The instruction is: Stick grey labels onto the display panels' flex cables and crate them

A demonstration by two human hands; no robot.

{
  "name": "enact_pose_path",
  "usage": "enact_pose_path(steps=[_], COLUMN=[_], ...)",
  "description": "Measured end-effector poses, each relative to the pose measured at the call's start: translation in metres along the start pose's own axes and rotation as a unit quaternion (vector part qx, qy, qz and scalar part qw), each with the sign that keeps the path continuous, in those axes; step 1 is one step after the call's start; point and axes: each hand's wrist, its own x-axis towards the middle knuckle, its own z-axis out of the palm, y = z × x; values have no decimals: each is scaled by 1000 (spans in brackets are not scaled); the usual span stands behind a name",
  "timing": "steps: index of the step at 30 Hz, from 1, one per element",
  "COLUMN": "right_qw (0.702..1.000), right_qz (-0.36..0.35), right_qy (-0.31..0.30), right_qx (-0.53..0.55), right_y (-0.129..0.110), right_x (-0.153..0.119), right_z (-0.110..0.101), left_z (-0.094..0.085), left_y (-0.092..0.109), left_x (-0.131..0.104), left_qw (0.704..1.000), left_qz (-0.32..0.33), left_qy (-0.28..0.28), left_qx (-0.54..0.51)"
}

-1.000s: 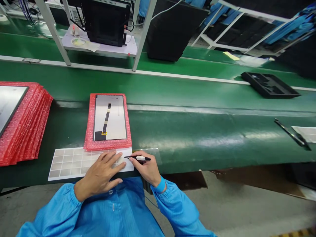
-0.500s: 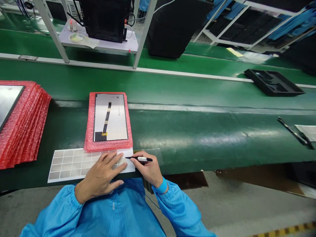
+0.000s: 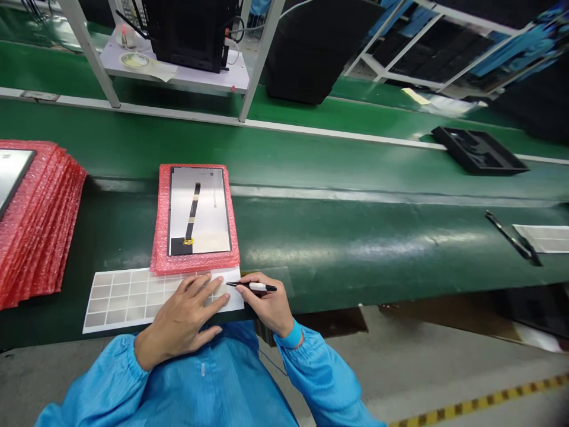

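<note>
My left hand point(image 3: 184, 323) lies palm down with fingers spread on a white sheet of grey rectangular stickers point(image 3: 118, 301). In my right hand point(image 3: 270, 305) is a slim black-and-white pen-like tool point(image 3: 255, 286), pinched between thumb and fingers. Its dark pointed tip is at the right end of the sheet, near my left fingertips; whether it touches the paper I cannot tell. Just beyond the sheet, a flat display panel point(image 3: 213, 222) with a dark ribbon cable point(image 3: 192, 216) rests on red bubble-wrap bags point(image 3: 160, 237), which overlap the sheet's upper edge.
A tall stack of red bubble-wrap bags point(image 3: 42, 237) stands at left with another panel point(image 3: 11, 175) on top. Far right are a black tray point(image 3: 480, 151), a dark elongated tool point(image 3: 511, 237) and a second sheet point(image 3: 544, 239). A metal frame point(image 3: 262, 59) stands behind the green bench point(image 3: 355, 237).
The view has shifted slightly, so objects at far right appear further left. Both hands keep nearly the same pose on the sheet, the right one still holding the pen-like tool.
</note>
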Motion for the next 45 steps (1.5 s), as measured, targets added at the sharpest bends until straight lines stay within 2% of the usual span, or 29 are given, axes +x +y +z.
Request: enact_pose_path(steps=[9,17,23,28,34,45], right_qw=[1000,1000,1000,1000,999,1000], right_qz=[-14,11,-2,5,-42,-21], right_qy=[2,-8,-16,7,-6,-14], right_qx=[-22,0,12,11,-21,16], right_y=[2,2,1,-1,-2,2], right_x=[-2,-1,-2,-3,-4,-9], right_z=[0,-2,-5,-6,-7,-7], left_z=[0,-1,-5,-9,-9,-8], left_y=[-1,0,-1,-1,-1,-1], left_x=[1,0,1,2,0,1], left_qw=[1000,1000,999,999,999,999], left_qz=[-3,-2,5,6,7,-6], left_qy=[0,-9,-19,-26,-20,-16], left_qx=[-8,-19,-40,-39,-45,-51])
